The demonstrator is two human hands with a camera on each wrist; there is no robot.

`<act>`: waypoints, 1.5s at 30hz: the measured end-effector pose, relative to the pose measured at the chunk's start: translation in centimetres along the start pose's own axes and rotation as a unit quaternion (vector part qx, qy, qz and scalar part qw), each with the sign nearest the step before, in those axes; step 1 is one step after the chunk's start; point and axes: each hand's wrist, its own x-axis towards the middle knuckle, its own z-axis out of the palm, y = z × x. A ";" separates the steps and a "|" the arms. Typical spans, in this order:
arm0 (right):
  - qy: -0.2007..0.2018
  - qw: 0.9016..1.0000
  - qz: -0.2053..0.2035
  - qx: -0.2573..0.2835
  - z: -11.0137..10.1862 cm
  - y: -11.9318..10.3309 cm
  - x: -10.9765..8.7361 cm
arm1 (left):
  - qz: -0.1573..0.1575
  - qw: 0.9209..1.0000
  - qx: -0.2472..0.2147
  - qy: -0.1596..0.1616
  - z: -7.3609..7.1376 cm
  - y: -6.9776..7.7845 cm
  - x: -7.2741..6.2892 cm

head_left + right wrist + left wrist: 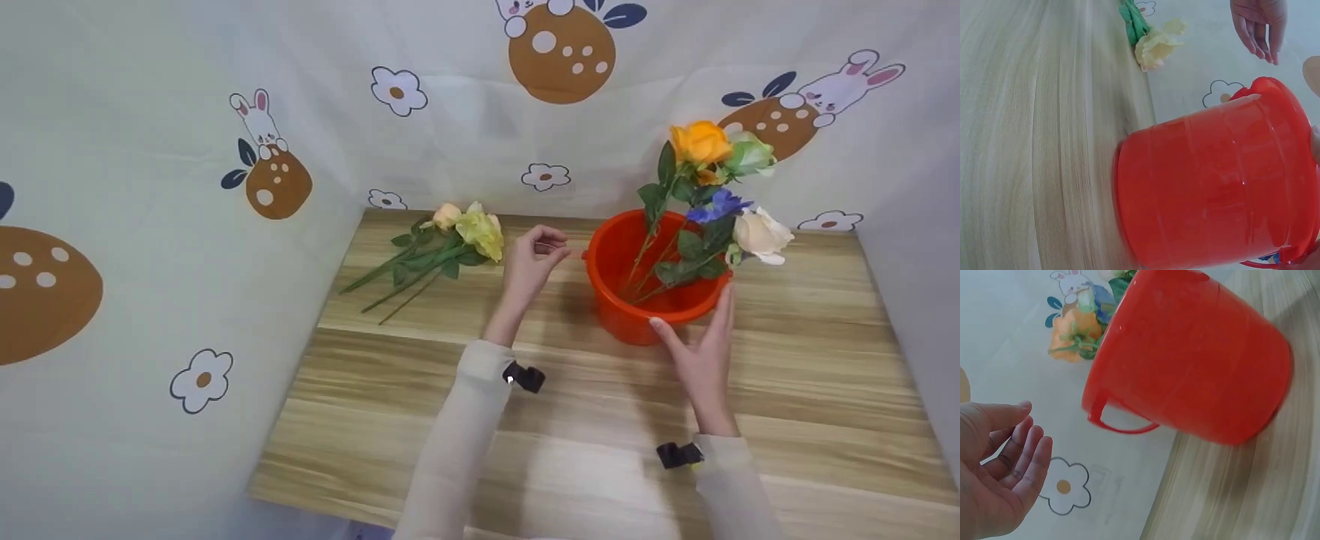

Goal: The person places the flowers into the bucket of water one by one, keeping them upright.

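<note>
- Loose flowers [480, 234] lie on the counter [375, 405] over on the left, heads bunched and stems [401, 284] fanned out; the leaves overlap, so I'd bet lifting one drags the others along
- Left hand [529, 262] sits between those and the bucket [619, 319], fingers loosely curled, thumb close to the fingertips, nothing in it that I can see; a careless swing left could knock the blooms
- The bucket's upright on the counter, but a loop of handle [1129, 432] sticks out from the rim in the left wrist view; catch a finger or stem on it and the whole thing might jerk
- Orange flower [700, 142] leans toward the back right with tons of slack around its stem, so a bump could spin it
- Right hand [705, 360] is spread wide, thumb at the near rim, fingers along the right side; shove too hard and the bucket probably skids or tips
- Cream flower [761, 235] pokes out past the right rim, so it looks likeliest to flop out
</note>
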 end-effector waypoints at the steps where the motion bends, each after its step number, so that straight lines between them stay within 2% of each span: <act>1: -0.001 1.000 0.001 0.000 0.0 0.0 0.0 | -0.002 1.000 0.000 0.004 -0.3 -0.2 0.0; 15: -0.005 1.000 0.006 -0.007 -0.1 0.1 0.0 | -0.043 0.997 0.031 0.052 -3.9 -3.5 -1.2; 24: -0.007 1.000 0.009 -0.009 -0.2 -0.1 0.0 | -0.042 0.996 0.038 0.071 -5.7 -5.1 -1.9; 28: -0.009 1.000 0.010 -0.009 -0.2 -0.1 0.0 | -0.047 0.995 0.044 0.078 -6.3 -5.7 -2.1; 33: -0.009 1.000 0.005 -0.013 -0.2 0.0 0.0 | -0.068 0.994 0.041 0.081 -7.2 -6.2 -2.3; 36: -0.009 1.000 0.006 -0.016 -0.2 0.0 0.0 | -0.071 0.993 0.035 0.085 -7.7 -6.6 -2.5; 45: -0.013 1.000 0.018 -0.019 -0.3 -0.3 -0.1 | -0.080 0.990 0.056 0.106 -8.9 -7.7 -3.0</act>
